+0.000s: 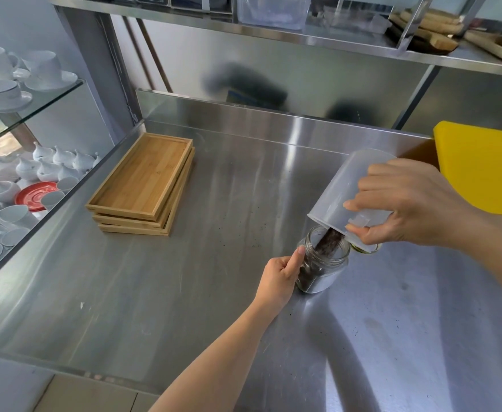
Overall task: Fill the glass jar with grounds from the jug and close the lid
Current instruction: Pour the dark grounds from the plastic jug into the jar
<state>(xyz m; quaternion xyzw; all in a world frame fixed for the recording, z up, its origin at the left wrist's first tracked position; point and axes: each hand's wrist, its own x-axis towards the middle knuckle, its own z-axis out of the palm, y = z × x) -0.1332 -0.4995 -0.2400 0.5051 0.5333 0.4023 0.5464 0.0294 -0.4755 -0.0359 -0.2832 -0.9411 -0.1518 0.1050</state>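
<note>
STEP: pouring, I judge mid-fill | right hand (413, 203) wraps tipped jug (350, 188), grounds (330, 243) streaming | left hand (282, 272) clasps glass jar (322, 267) on steel counter (214, 263), about half full | NEXT: level jug, fetch lid, partly visible behind jar.

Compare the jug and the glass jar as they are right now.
The jug is cloudy translucent plastic; the glass jar is clear. The jug is larger, the jar small. The jug is tipped mouth-down in the right hand; the jar stands on the counter, steadied by the left hand. Both are lidless, with dark grounds running between them.
</note>
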